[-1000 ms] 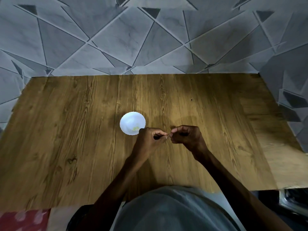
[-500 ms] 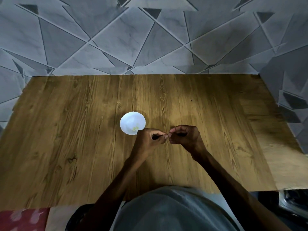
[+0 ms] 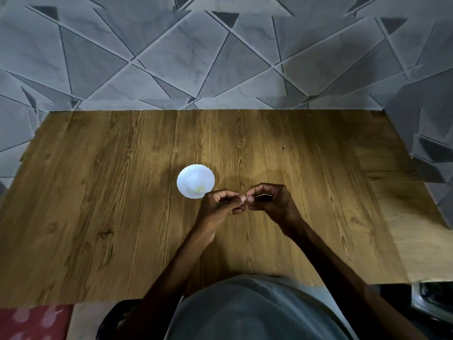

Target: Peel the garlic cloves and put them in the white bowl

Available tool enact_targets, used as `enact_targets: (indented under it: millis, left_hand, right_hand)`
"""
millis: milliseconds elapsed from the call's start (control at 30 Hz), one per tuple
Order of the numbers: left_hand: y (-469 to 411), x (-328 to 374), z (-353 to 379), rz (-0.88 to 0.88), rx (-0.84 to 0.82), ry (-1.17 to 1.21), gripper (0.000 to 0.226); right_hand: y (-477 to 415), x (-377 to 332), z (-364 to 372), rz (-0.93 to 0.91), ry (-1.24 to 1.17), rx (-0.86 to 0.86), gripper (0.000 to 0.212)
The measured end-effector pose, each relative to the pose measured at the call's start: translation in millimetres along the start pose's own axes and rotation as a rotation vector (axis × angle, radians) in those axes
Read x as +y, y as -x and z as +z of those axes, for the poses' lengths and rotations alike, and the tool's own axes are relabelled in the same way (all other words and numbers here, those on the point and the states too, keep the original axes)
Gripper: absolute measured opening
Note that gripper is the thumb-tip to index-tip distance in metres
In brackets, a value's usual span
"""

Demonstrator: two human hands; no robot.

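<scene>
Wood-grain laminate covers the desk [image 3: 98,192], which carries almost nothing besides the task's things, with grey geometric tiles [image 3: 171,57] on the wall behind it. Both forearms reach out over the desk and meet just in front of the person's body, so that the left hand [image 3: 218,204] and the right hand [image 3: 274,202] sit fingertip to fingertip. Each grip is narrow, a pinch of thumb and forefinger closed on something very small held between them, most likely a garlic clove [image 3: 246,199], though it is too small and dim to make out skin from flesh. Just beyond and to the left of the left grip, nearly touching its knuckles, stands the white bowl [image 3: 190,175], and a few pale yellowish bits [image 3: 199,189] lie in the part of it nearest the hands. Judging by that, some peeled garlic is already in and at least this clove is still being stripped; no other cloves or loose skins show on the desk, so how many remain cannot be told. Against the earlier frames very little differs: the hands hold the same place beside the bowl, their fingertips perhaps pressed a shade closer together, and the bowl and its contents look unchanged.
</scene>
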State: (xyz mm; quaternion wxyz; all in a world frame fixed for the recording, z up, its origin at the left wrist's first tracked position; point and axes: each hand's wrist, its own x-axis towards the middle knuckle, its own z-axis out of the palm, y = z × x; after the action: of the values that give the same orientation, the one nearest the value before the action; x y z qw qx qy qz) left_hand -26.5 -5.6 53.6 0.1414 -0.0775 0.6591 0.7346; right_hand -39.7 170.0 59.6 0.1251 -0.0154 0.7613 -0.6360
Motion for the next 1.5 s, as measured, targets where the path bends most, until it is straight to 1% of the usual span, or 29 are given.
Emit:
enact_targets:
  millis: [133, 200, 267, 367, 433, 600, 667, 833, 967, 1133, 1267, 1333, 1433, 1500]
  left_hand:
    - [-3, 0, -1, 0.064, -0.016, -0.146, 0.012]
    - [-5, 1, -2, 0.084, -0.043, -0.213, 0.016]
    - [-7, 1, -1, 0.068, -0.066, -0.256, 0.022]
    - [-7, 1, 2, 0.017, -0.105, -0.202, 0.014]
    - [-6, 1, 4, -0.004, -0.114, -0.133, 0.012]
    - [-2, 0, 5, -0.01, -0.03, -0.058, 0.016]
    - [-2, 0, 5, 0.025, -0.013, -0.099, 0.017]
    - [-6, -1, 3, 0.13, 0.002, -0.289, 0.013]
    - [-8, 0, 2, 0.16, 0.005, -0.336, 0.012]
    - [-8, 4, 1, 0.193, -0.021, -0.391, 0.009]
    - [-7, 4, 5, 0.259, 0.064, -0.508, 0.007]
    - [-7, 3, 8, 0.306, 0.103, -0.577, 0.007]
    - [-9, -2, 11, 0.42, 0.141, -0.688, 0.009]
    - [-8, -4, 14, 0.495, 0.162, -0.762, 0.009]
  right_hand:
    - [0, 2, -2, -0.012, -0.008, -0.016, 0.012]
    - [1, 3, -2, -0.003, -0.031, -0.025, 0.013]
    - [2, 2, -2, 0.011, -0.078, -0.027, 0.014]
    - [3, 2, -3, 0.042, -0.143, -0.035, 0.016]
    - [4, 2, -5, 0.064, -0.189, -0.046, 0.018]
    - [6, 0, -8, 0.106, -0.242, -0.063, 0.018]
    - [6, 0, -8, 0.121, -0.233, -0.054, 0.017]
    - [5, -1, -10, 0.147, -0.193, -0.073, 0.019]
    - [4, -3, -9, 0.16, -0.188, -0.066, 0.019]
    - [3, -3, -8, 0.136, -0.098, -0.038, 0.017]
    - [2, -4, -4, 0.143, -0.07, 0.01, 0.012]
    - [2, -6, -3, 0.191, -0.121, 0.031, 0.011]
    - [1, -9, -5, 0.312, -0.282, 0.056, 0.013]
    - [0, -12, -7, 0.394, -0.393, 0.043, 0.015]
